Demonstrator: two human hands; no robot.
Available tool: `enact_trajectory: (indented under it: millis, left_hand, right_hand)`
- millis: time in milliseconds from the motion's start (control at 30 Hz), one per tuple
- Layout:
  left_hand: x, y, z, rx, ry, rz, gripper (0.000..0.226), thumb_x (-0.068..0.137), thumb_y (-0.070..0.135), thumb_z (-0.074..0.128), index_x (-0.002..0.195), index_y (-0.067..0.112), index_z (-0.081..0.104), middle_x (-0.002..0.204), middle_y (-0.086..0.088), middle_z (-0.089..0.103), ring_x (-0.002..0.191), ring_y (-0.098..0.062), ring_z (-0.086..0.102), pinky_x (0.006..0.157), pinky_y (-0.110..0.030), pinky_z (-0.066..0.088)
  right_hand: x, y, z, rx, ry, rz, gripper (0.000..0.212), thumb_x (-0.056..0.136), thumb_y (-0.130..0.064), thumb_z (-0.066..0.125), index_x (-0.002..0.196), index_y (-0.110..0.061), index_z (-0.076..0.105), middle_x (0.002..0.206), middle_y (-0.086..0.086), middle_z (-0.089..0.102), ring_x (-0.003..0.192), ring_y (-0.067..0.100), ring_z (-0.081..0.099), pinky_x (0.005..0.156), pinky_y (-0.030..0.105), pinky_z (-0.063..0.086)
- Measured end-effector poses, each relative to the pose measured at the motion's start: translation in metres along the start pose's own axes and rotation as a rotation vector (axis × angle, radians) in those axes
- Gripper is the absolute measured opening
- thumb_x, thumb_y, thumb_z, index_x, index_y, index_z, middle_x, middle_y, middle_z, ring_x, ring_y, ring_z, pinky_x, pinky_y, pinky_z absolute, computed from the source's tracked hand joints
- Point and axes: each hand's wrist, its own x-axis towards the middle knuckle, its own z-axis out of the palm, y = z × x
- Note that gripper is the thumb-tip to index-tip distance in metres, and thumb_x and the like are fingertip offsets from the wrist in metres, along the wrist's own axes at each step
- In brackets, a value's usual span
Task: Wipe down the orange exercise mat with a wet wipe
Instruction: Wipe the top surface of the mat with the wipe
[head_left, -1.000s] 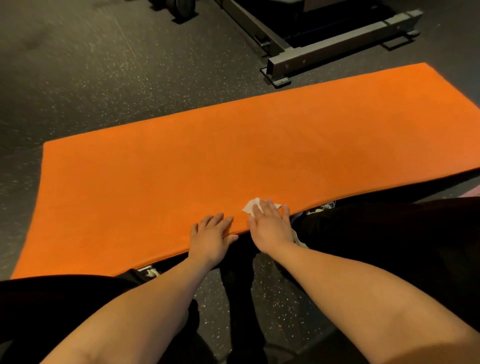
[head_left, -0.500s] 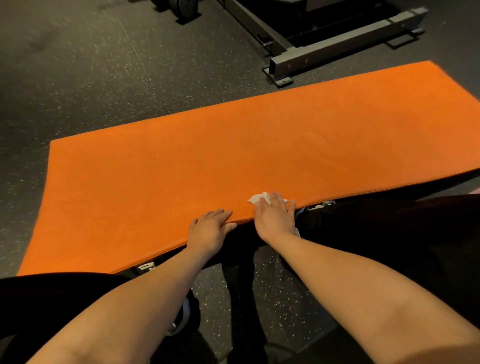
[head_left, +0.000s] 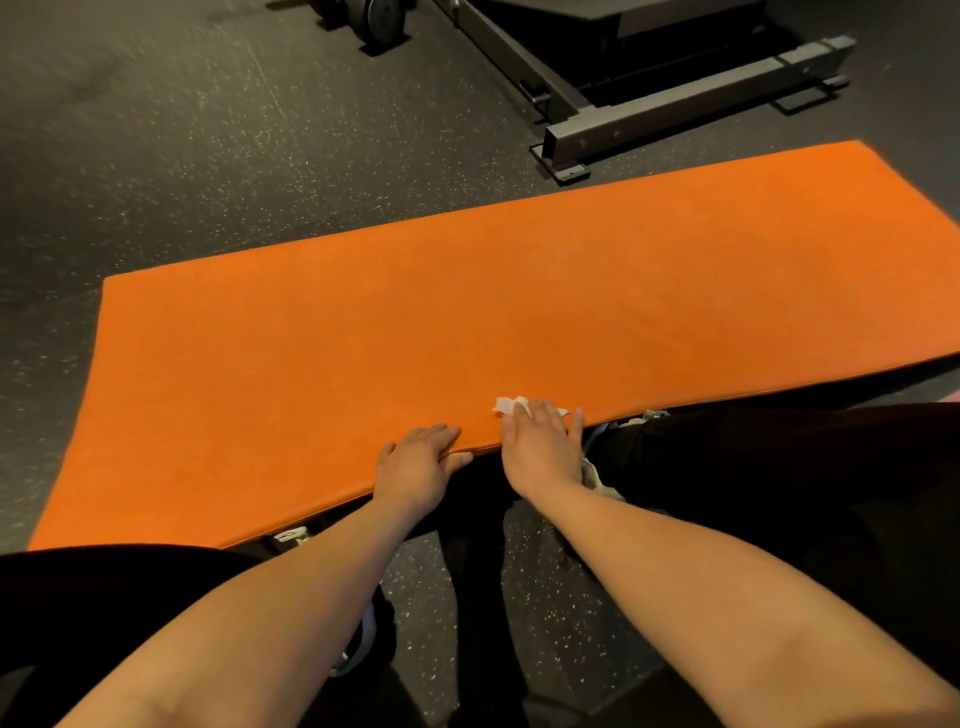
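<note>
Right hand (head_left: 543, 449) flat, fingers together, pressing white wet wipe (head_left: 511, 405) on orange mat (head_left: 363, 338) lower centre, left hand (head_left: 418, 467) fingers together resting on mat's near edge

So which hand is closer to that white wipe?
Right. The right hand presses flat on the wipe at the near edge of the orange mat, covering most of it; the left hand rests on that edge to its left, not touching the wipe.

Orange mat (head_left: 322, 353) surface open w/ free room across centre, left & right of frame. Metal frame base (head_left: 675, 111) sits just beside its far edge, upper right; weights (head_left: 376, 21) top centre, well apart.
</note>
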Motion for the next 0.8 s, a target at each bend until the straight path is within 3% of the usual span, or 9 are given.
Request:
enact_trajectory:
  millis: [233, 300, 433, 500, 667, 733, 800]
  left_hand:
    - [-0.005, 0.001, 0.000, -0.012, -0.002, 0.006, 0.046, 0.104, 0.038, 0.044, 0.150, 0.038, 0.042, 0.160, 0.007, 0.036, 0.150, -0.019, 0.027, 0.120, -0.055, 0.018]
    - [-0.006, 0.002, -0.001, -0.009, -0.012, -0.004, 0.051, 0.102, 0.049, 0.047, 0.151, 0.036, 0.040, 0.161, 0.007, 0.034, 0.150, -0.019, 0.026, 0.120, -0.055, 0.018]
    - [-0.005, 0.005, -0.002, -0.023, -0.024, -0.018, 0.060, 0.098, 0.058, 0.050, 0.152, 0.035, 0.040, 0.161, 0.009, 0.032, 0.151, -0.019, 0.023, 0.121, -0.054, 0.016]
    - [-0.005, 0.004, -0.002, -0.014, -0.022, -0.011, 0.061, 0.097, 0.059, 0.052, 0.152, 0.034, 0.041, 0.161, 0.009, 0.033, 0.151, -0.019, 0.024, 0.120, -0.055, 0.018]
    - [-0.008, -0.003, 0.003, -0.131, -0.009, 0.016, 0.053, 0.094, 0.051, 0.056, 0.143, 0.031, 0.051, 0.151, 0.002, 0.049, 0.141, -0.022, 0.042, 0.115, -0.056, 0.029]
    - [-0.008, -0.008, 0.002, -0.195, -0.003, 0.009, 0.064, 0.087, 0.062, 0.061, 0.139, 0.025, 0.057, 0.144, -0.001, 0.056, 0.133, -0.025, 0.050, 0.110, -0.052, 0.038]
    - [-0.009, -0.011, 0.000, -0.189, -0.008, -0.011, 0.068, 0.088, 0.055, 0.068, 0.144, 0.020, 0.053, 0.151, -0.004, 0.048, 0.139, -0.026, 0.043, 0.114, -0.047, 0.035]
  right_hand:
    - [-0.027, -0.030, 0.015, 0.042, -0.052, -0.353, 0.055, 0.109, -0.045, 0.018, 0.157, -0.024, 0.033, 0.166, 0.005, 0.026, 0.155, 0.022, 0.011, 0.125, 0.046, -0.011]
    - [-0.018, -0.015, 0.011, 0.002, -0.029, -0.306, 0.056, 0.109, -0.046, 0.013, 0.157, -0.026, 0.033, 0.166, 0.002, 0.025, 0.155, 0.020, 0.011, 0.124, 0.049, -0.010]
    - [-0.002, 0.013, 0.001, -0.005, -0.001, 0.032, 0.059, 0.108, -0.047, 0.010, 0.159, -0.023, 0.026, 0.169, 0.003, 0.012, 0.156, 0.023, -0.003, 0.124, 0.051, -0.009]
    - [-0.007, 0.001, 0.005, -0.013, -0.010, -0.003, 0.058, 0.108, -0.045, 0.012, 0.159, -0.021, 0.029, 0.169, 0.005, 0.014, 0.156, 0.025, -0.001, 0.125, 0.050, -0.006]
    - [-0.027, -0.028, 0.015, 0.052, -0.103, -0.357, 0.050, 0.109, -0.037, 0.023, 0.153, -0.023, 0.041, 0.165, 0.004, 0.029, 0.155, 0.020, 0.014, 0.126, 0.046, -0.005]
    - [-0.021, -0.016, 0.012, -0.007, -0.088, -0.333, 0.050, 0.110, -0.038, 0.021, 0.154, -0.024, 0.039, 0.165, 0.001, 0.028, 0.155, 0.019, 0.014, 0.125, 0.050, -0.007]
    - [-0.012, -0.001, 0.009, -0.067, -0.053, -0.186, 0.053, 0.109, -0.040, 0.016, 0.156, -0.025, 0.034, 0.167, 0.001, 0.022, 0.156, 0.021, 0.007, 0.124, 0.054, -0.008]
